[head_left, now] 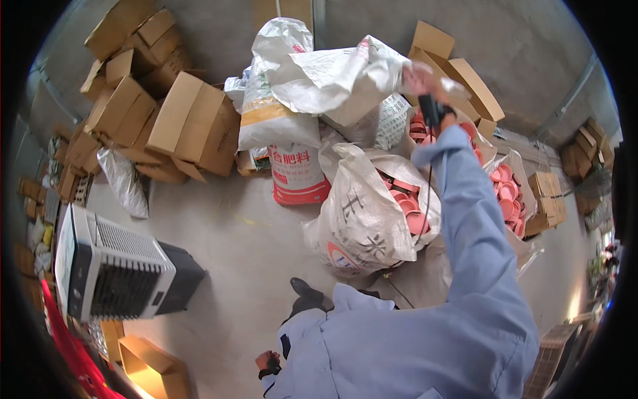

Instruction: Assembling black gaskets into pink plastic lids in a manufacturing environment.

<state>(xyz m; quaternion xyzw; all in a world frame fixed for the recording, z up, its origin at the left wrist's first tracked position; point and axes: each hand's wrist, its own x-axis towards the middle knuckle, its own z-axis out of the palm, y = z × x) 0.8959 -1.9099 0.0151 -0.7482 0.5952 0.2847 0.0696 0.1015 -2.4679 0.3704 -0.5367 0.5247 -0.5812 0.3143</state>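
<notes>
My right hand [423, 80] is stretched out far ahead and looks blurred. It grips the edge of an empty white woven sack [335, 76], which hangs in the air above the pile. Below it stands an open white sack [362, 219] filled with red round plastic dishes [407, 203]. More of these dishes [506, 193] lie in a sack to the right. My left hand [267, 362] hangs low by my side, wearing a dark wrist strap. It is small in view and I cannot tell how its fingers are set. My black shoe [304, 292] rests on the concrete floor.
Flattened and stacked cardboard boxes [179, 123] fill the back left. A full printed sack [292, 166] stands upright in the middle. A white and black air cooler [113, 269] sits at the left. An open carton [149, 366] lies at the lower left, and more boxes [548, 193] at the right.
</notes>
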